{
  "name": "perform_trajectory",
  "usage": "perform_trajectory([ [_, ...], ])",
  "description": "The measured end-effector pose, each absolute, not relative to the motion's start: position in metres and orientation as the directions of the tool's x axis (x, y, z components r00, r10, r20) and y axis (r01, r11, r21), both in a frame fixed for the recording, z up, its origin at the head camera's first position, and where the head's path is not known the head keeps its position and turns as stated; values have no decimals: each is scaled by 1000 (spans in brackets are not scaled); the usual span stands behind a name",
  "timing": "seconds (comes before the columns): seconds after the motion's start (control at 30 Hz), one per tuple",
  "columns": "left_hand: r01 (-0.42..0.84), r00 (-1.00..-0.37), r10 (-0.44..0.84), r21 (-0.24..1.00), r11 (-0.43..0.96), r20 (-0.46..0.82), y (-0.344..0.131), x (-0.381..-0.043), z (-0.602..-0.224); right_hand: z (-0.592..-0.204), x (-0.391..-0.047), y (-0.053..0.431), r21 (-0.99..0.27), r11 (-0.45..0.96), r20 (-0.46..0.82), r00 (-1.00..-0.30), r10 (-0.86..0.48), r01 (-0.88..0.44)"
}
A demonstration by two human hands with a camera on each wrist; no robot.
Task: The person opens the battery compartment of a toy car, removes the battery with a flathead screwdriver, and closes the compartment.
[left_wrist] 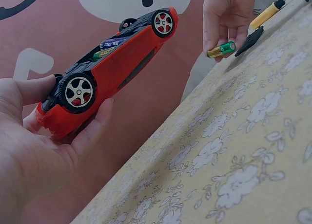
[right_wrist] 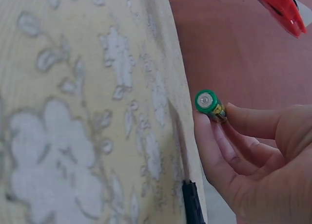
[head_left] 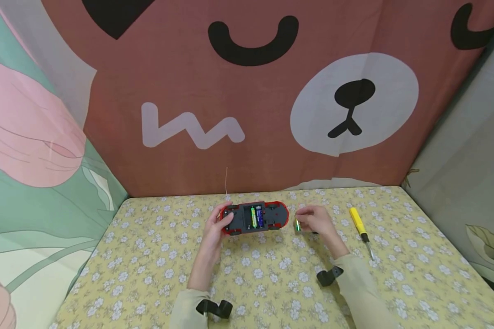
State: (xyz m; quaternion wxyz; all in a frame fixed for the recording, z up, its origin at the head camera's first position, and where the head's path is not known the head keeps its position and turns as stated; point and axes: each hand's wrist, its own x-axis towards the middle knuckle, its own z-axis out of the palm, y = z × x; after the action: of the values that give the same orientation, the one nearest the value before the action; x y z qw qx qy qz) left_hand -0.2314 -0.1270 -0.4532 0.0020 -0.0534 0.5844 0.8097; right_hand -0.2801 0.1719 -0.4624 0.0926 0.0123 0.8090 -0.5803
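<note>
Gripping the toy car [left_wrist: 112,73] with my left hand [head_left: 214,232], I pinch one green battery [left_wrist: 223,49] with my right hand [head_left: 318,221]. Two batteries [head_left: 253,217] sit inside.

The head view looks forward and down from farthest away, over the tabletop [head_left: 148,265]. The left wrist view, strongly tilted, looks from near past the left fingers [left_wrist: 95,129] and along the toy car [left_wrist: 126,68]. The right wrist view faces the held battery [right_wrist: 207,101] closely; all three views share this battery, also part of the car.
</note>
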Motion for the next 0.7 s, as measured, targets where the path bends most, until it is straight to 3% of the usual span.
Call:
perform_trajectory([
  [0.7,-69,-994,-53,940,-335,-92,-127,-231,-453,-470,-281,168,-884,460,-165,-978,-125,90],
])
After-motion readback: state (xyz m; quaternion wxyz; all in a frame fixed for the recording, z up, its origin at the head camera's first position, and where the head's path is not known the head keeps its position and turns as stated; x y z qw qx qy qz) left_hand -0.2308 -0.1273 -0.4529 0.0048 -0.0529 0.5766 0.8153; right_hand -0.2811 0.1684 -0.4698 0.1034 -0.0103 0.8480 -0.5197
